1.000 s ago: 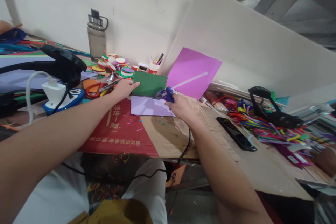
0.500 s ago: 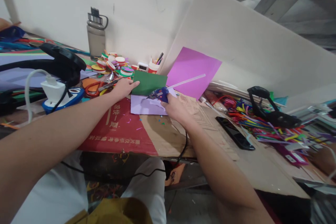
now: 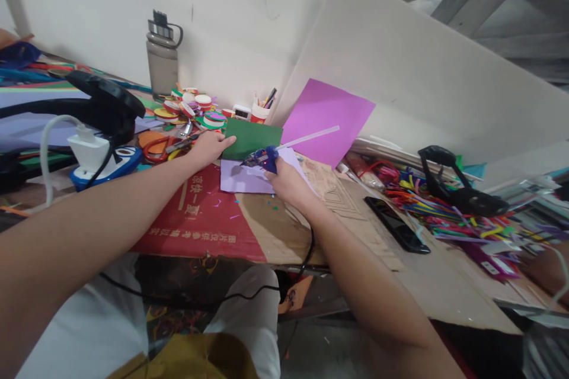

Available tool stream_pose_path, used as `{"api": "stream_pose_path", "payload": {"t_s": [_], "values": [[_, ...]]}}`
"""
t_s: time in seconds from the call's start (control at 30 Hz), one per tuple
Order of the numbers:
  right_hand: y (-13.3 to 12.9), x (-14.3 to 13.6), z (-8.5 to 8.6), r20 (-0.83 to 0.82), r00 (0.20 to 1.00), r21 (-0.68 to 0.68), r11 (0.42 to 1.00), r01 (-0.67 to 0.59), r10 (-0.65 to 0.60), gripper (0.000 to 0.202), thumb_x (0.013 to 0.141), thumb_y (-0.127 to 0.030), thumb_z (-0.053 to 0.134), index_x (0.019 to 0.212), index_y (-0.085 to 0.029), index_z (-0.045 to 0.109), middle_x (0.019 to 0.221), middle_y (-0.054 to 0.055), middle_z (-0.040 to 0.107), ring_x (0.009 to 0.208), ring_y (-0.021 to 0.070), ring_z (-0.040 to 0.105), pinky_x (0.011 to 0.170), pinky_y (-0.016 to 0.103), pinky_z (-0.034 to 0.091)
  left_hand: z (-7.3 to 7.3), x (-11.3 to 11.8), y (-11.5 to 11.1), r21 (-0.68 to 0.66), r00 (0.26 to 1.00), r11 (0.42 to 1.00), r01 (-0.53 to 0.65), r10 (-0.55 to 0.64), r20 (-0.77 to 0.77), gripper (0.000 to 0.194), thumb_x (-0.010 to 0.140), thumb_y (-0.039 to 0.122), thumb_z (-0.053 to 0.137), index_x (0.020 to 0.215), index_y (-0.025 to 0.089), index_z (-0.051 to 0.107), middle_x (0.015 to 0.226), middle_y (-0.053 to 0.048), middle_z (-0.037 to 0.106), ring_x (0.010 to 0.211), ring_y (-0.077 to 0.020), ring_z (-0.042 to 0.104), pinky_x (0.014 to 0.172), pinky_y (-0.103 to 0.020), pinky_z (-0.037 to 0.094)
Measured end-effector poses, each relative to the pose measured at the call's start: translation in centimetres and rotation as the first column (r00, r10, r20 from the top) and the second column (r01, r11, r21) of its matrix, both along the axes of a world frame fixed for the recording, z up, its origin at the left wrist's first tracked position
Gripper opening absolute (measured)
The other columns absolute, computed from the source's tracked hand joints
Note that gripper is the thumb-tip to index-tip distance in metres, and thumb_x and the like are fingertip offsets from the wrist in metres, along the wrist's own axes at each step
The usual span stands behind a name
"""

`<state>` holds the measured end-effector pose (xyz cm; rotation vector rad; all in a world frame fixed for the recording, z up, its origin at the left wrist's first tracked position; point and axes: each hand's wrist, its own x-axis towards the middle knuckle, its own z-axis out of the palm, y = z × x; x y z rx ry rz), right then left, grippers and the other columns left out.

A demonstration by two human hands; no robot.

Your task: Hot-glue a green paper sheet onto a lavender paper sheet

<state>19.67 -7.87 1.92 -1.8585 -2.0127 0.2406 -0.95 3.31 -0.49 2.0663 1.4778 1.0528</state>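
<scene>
In the head view my right hand [image 3: 288, 182] is wrapped round a blue glue gun [image 3: 267, 158]. A long clear glue stick [image 3: 311, 137] juts from its back, and its nozzle points left, low over a lilac paper sheet [image 3: 233, 179]. My left hand [image 3: 210, 149] pinches the left edge of a green paper [image 3: 252, 138], thumb on the front and the other fingers partly hidden. The green piece stands tilted up along the far side of the lilac sheet. Whether the nozzle touches paper I cannot tell.
Orange-handled scissors [image 3: 156, 151] lie left of my left hand, near small round paper pieces [image 3: 203, 103] and a water bottle [image 3: 162, 62]. A purple sheet [image 3: 326, 115] leans behind. To the right are a phone [image 3: 397, 225] and colourful strips [image 3: 444, 213]. The gun's black cord [image 3: 310, 251] hangs over the edge.
My right hand and the glue gun have shifted a little left across the lilac sheet. My left hand and the green paper stay nearly where they were.
</scene>
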Motion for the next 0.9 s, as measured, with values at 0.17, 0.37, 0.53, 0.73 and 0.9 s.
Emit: {"api": "stream_pose_path", "payload": {"t_s": [0.17, 0.37, 0.53, 0.73, 0.9], "values": [[0.1, -0.7, -0.4, -0.005, 1.000, 0.013, 1.000, -0.001, 0.001, 0.032, 0.087, -0.028, 0.052, 0.116, -0.016, 0.054, 0.117, 0.016, 0.065, 0.112, 0.0287, 0.059, 0.090, 0.035, 0.045, 0.2, 0.1, 0.0, 0.043, 0.999, 0.999, 0.001, 0.000, -0.037, 0.053, 0.084, 0.042, 0.054, 0.043, 0.020, 0.029, 0.041, 0.004, 0.030, 0.046, -0.0118, 0.031, 0.052, -0.029, 0.021], [-0.1, -0.5, 0.2, 0.019, 0.999, -0.008, 0.999, -0.046, 0.046, 0.033, 0.087, -0.026, 0.050, 0.118, -0.014, 0.053, 0.118, 0.016, 0.065, 0.110, 0.0274, 0.060, 0.088, 0.033, 0.045, 0.4, 0.1, -0.2, 0.027, 0.999, 0.999, -0.017, 0.018, -0.040, 0.052, 0.084, 0.042, 0.055, 0.044, 0.020, 0.030, 0.041, 0.004, 0.030, 0.045, -0.0115, 0.030, 0.051, -0.029, 0.021], [-0.8, 1.6, 1.7, 0.190, 0.977, -0.024, 0.995, 0.100, -0.093, 0.032, 0.088, -0.026, 0.049, 0.116, -0.013, 0.055, 0.110, 0.017, 0.068, 0.101, 0.0282, 0.064, 0.080, 0.033, 0.047, 0.3, 0.0, -0.2, 0.020, 0.999, 1.000, 0.001, 0.000, -0.035, 0.051, 0.085, 0.043, 0.053, 0.044, 0.021, 0.031, 0.041, 0.005, 0.027, 0.044, -0.0113, 0.029, 0.051, -0.029, 0.020], [-1.5, 2.4, 2.9, 0.352, 0.913, 0.044, 0.978, 0.205, -0.207, 0.028, 0.089, -0.030, 0.050, 0.111, -0.014, 0.059, 0.104, 0.018, 0.068, 0.093, 0.0286, 0.066, 0.074, 0.033, 0.046, 0.0, 0.0, 0.1, 0.044, 1.000, 0.999, 0.017, -0.016, -0.019, 0.052, 0.084, 0.045, 0.053, 0.045, 0.021, 0.027, 0.042, 0.004, 0.026, 0.045, -0.0115, 0.028, 0.051, -0.029, 0.020], [-1.3, 2.2, 2.5, 0.365, 0.906, 0.054, 0.977, 0.208, -0.214, 0.029, 0.089, -0.030, 0.050, 0.112, -0.014, 0.058, 0.103, 0.019, 0.068, 0.090, 0.0286, 0.066, 0.075, 0.035, 0.046, -0.1, -0.1, 0.0, 0.017, 1.000, 1.000, 0.021, -0.021, -0.020, 0.049, 0.084, 0.046, 0.051, 0.046, 0.021, 0.033, 0.042, 0.004, 0.030, 0.046, -0.0121, 0.031, 0.051, -0.029, 0.020]]}}
